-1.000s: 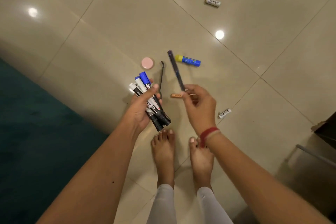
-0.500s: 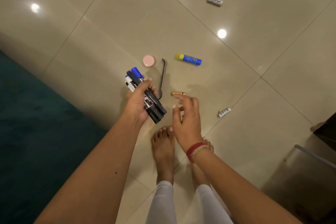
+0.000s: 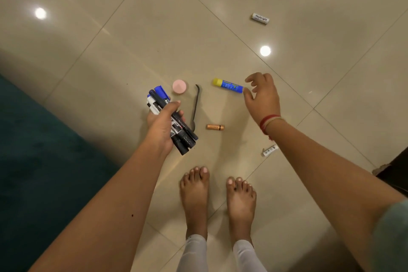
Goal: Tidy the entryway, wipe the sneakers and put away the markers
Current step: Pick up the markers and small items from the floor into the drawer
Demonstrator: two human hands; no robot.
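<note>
My left hand [image 3: 162, 127] grips a bundle of markers [image 3: 174, 121], black, white and blue ones, held slanted over the beige tile floor. My right hand [image 3: 261, 95] hovers open, fingers spread, just right of a blue stick with a yellow cap [image 3: 227, 85] that lies on the floor; its fingertips are at the stick's blue end. No sneakers are in view.
On the floor lie a pink round lid [image 3: 179, 87], a thin black hooked tool [image 3: 195, 104], a copper battery [image 3: 215, 127], a small white tube [image 3: 269, 150] and a white "Heybright" item [image 3: 260, 18]. A dark teal rug [image 3: 44, 150] spreads at left. My bare feet [image 3: 217, 196] stand below.
The dark pen held by my right hand a second ago has joined the bundle in my left hand. My right hand then moved up and right to the blue stick.
</note>
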